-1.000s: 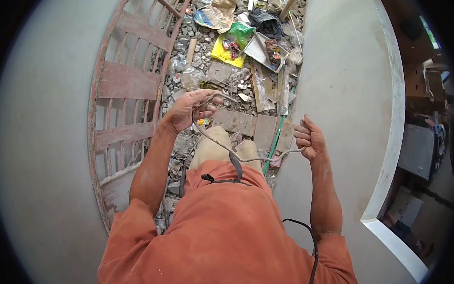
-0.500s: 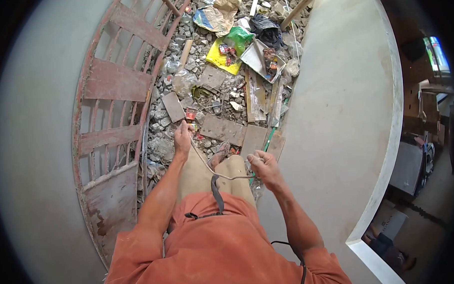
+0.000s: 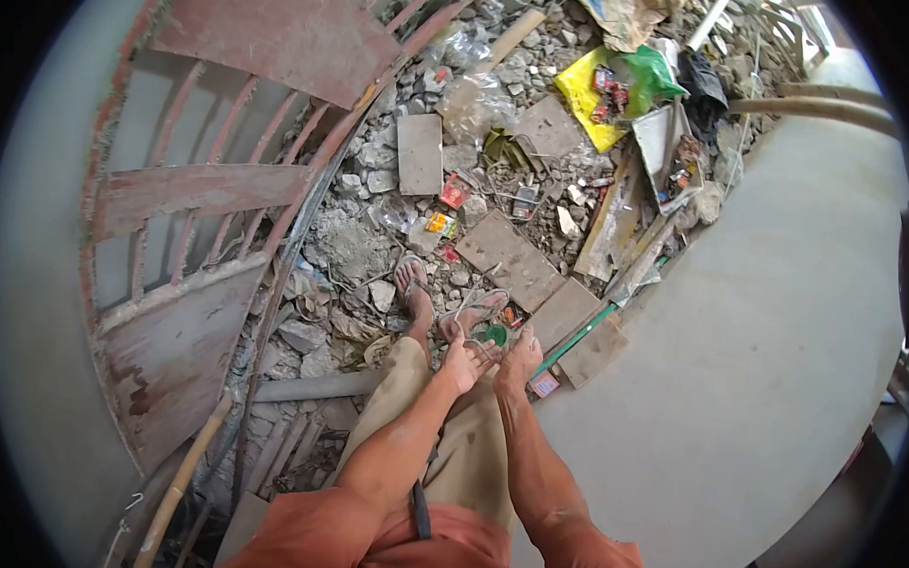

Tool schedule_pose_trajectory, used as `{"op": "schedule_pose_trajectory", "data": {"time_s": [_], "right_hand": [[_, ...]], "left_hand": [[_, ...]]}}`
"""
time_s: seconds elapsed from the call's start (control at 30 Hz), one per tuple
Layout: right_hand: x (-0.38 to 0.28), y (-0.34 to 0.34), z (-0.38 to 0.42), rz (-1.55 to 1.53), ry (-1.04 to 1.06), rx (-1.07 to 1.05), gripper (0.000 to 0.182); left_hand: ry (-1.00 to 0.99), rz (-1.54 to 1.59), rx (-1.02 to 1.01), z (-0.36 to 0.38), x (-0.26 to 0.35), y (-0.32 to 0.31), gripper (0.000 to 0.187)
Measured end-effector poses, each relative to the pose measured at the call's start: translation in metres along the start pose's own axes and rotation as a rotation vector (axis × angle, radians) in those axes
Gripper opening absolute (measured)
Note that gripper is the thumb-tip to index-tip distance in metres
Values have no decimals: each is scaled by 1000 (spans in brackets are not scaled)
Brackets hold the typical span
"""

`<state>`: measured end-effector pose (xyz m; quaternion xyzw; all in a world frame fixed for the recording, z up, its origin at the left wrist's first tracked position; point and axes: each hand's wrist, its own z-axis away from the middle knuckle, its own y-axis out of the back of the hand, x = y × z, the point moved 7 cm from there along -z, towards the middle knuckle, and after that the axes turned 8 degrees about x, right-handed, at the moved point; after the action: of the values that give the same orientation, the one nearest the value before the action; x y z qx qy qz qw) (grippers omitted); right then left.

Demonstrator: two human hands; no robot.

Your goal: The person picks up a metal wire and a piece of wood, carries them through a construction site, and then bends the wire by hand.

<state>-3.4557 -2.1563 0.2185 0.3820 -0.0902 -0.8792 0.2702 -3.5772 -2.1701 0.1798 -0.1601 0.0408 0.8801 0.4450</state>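
A: Light: bright, even daylight; source not discernible. Shadows: soft, faint, under the rubble and planks.

B: Glare?

A: Mild, on the pale concrete slab at right; the yellow wrapper at far right is vivid.

B: Distortion?

A: Strong fisheye; the rusty gate at left bows; black vignette rings the frame. Slight softness at the hands, near centre.

Building site, outdoor strip between fresh walls. Rubble bed at centre: broken stone, concrete chunks, dust. Smooth grey rendered wall at 4 o'clock, another at 9 o'clock. Rusty red metal gate leaning at 10 o'clock. Loose tiles and board offcuts just past centre. Litter heap at 1 o'clock: yellow bag, green plastic, crumpled paper sacks. Bamboo pole at 7 o'clock. Worker in flip-flops on rubble.
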Motion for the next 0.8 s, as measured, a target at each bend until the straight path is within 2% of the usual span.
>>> {"op": "schedule_pose_trajectory", "data": {"time_s": [0.03,0.07,0.1,0.17,0.2,0.23,0.3,0.37,0.43,0.47,0.5,0.57,0.63,0.8], "right_hand": [[13,-11,-12,23,4,-2,35],[29,-16,-22,-25,-32,36,35],[46,-18,-30,-75,-69,78,34],[60,-32,-40,-56,-119,174,35],[71,-34,-55,-77,-119,166,35],[81,-36,-67,-100,-120,154,36],[91,-34,-88,-63,-109,179,36],[93,-24,-100,-35,-80,196,36],[99,-12,-103,-9,-166,183,36],[100,-10,-104,-5,-164,162,37],[99,-8,-106,15,-171,156,37],[90,-26,-114,117,-54,70,37],[89,-25,-113,107,-101,128,38],[64,-45,-116,214,-51,23,38]], "left_hand": [[0,181,-108,-19,11,-7,67],[-26,283,32,-44,18,-2,55],[-9,302,40,-77,20,4,55],[-104,437,-133,-145,21,22,46],[-74,445,-68,-143,25,11,30],[-59,466,-48,-147,28,6,30],[-150,314,17,-159,32,9,24],[-214,252,11,-168,22,11,23],[-283,184,-2,-188,6,8,22],[-347,108,183,-199,-1,20,23],[-371,55,282,-201,-5,25,23],[-420,40,358,-191,3,28,23],[-475,33,427,-181,7,32,24],[-494,91,448,-168,8,16,24]]}}
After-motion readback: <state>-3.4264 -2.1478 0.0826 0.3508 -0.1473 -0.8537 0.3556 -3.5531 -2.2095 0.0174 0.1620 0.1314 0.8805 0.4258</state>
